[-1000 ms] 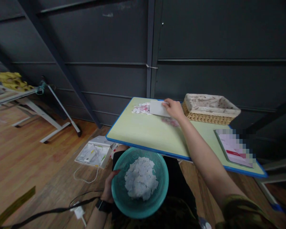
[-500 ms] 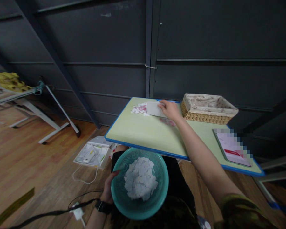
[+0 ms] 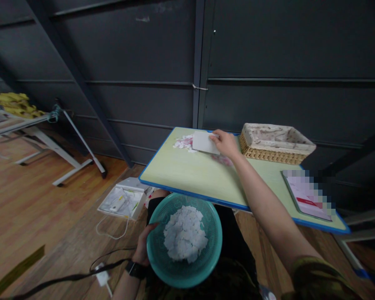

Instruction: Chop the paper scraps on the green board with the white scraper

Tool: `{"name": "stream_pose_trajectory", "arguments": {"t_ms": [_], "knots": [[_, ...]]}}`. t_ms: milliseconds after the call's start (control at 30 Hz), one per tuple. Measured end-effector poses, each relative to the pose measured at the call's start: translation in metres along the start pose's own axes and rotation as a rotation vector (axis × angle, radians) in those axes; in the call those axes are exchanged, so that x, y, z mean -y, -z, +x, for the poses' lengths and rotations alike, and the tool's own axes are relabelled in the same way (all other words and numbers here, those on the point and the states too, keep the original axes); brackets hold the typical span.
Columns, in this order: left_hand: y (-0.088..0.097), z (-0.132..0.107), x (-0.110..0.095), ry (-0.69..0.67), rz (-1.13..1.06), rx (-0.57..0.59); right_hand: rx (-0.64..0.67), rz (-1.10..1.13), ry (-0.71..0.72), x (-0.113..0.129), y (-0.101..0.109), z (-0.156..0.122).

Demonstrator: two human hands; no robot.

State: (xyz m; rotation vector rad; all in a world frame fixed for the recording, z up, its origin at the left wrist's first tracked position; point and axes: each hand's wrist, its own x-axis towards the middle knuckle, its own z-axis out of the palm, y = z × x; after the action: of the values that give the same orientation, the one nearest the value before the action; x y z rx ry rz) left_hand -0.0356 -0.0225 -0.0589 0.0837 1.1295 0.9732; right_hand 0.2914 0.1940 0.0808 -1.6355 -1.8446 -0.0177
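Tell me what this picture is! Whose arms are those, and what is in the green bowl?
There is no machine here, just a person. The camera sits on their head and looks down, so you see their own two arms. The left hand holds a teal bowl below the table edge; it is full of white paper scraps. The right hand reaches across the green table and holds a white card beside a pile of pinkish scraps. Also on the table are a wicker basket and a booklet, which is blurred.
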Motion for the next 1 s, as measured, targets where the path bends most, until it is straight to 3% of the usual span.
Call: {"name": "stream_pose_trajectory", "arguments": {"t_ms": [700, 1000], "knots": [[0.0032, 0.0040, 0.0021, -0.088, 0.026, -0.007, 0.031, 0.139, 0.039, -0.0028, -0.0033, 0.0023], [-0.0002, 0.0013, -0.0001, -0.040, -0.025, 0.012, 0.020, 0.186, 0.050, -0.0038, -0.0050, 0.0021]]}}
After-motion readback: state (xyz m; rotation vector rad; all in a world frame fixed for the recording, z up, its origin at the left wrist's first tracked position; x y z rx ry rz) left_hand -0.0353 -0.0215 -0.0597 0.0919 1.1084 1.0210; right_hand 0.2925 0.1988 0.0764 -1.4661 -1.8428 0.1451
